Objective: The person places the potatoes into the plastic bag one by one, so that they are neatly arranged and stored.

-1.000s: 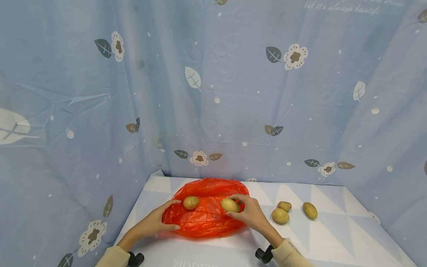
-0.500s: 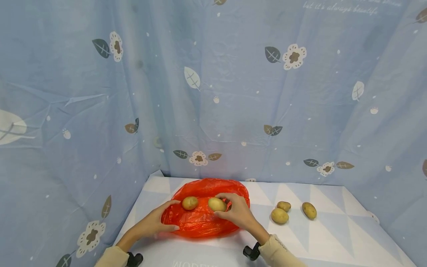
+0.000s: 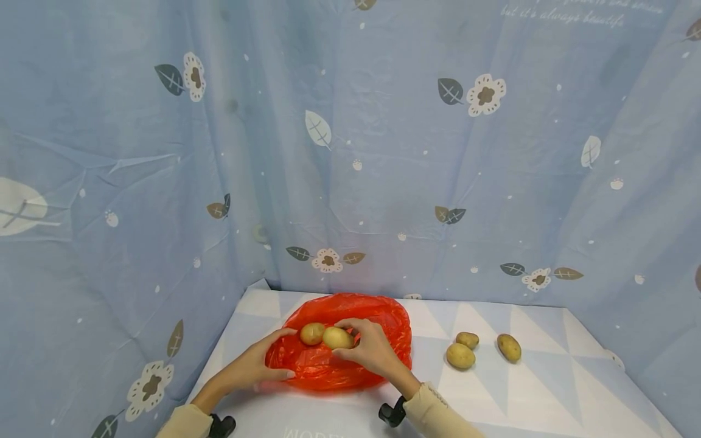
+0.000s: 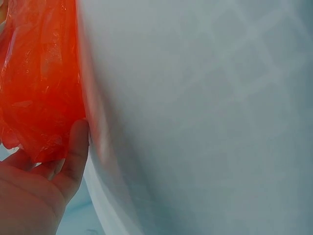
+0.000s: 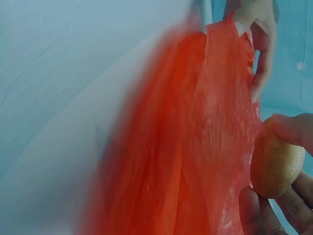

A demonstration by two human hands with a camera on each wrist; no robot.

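Note:
A red plastic bag lies spread open on the table, its rim standing up around the far side. At its left side, my left hand holds the bag, thumb at the near edge and fingers farther back; the left wrist view shows the thumb against the red plastic. One potato lies in the bag's left part. My right hand pinches a second potato between thumb and fingers, right beside the first one. In the right wrist view, the held potato is by the bag's rim.
To the right of the bag, a small potato and a larger potato lie close together. Another potato lies farther right on the patterned tablecloth. A blue curtain hangs behind and at the left.
My right hand has moved left over the bag with its potato, up to the potato lying there. My left hand and the potatoes on the table have stayed in place.

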